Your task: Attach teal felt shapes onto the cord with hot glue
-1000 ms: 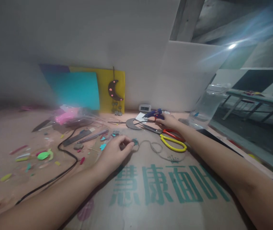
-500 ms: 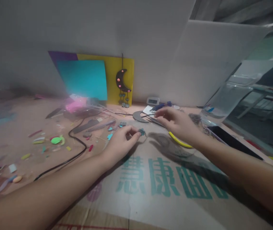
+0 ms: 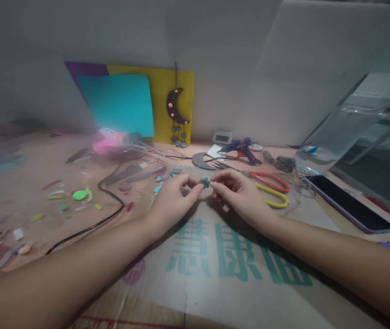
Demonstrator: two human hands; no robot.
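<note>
My left hand (image 3: pixel 174 198) pinches a small teal flower-shaped piece (image 3: pixel 205 183) between thumb and fingertips, just above the printed sheet. Close against its right side, my right hand (image 3: pixel 241 194) is closed in a pinch on the thin grey string at the piece; the exact grip is small and partly hidden. Behind the hands lies a grey crescent (image 3: pixel 202 160). To its right a blue glue gun (image 3: pixel 243 150) rests on the table. Scissors with red and yellow handles (image 3: pixel 272 183) lie just beyond my right hand. Small teal cut pieces (image 3: pixel 157 188) are beside my left hand.
A dark crescent ornament (image 3: pixel 172 106) hangs before a yellow board (image 3: pixel 140 71). A phone (image 3: pixel 350 203), grey yarn (image 3: pixel 282 163) and a clear plastic container (image 3: pixel 342 132) stand or lie at right. Coloured scraps and a black cable (image 3: pixel 121 205) spread over the left side.
My right hand has let go of the glue gun, which now lies on the table, and has come back to the left hand, pinching at the teal piece. The view has shifted.
</note>
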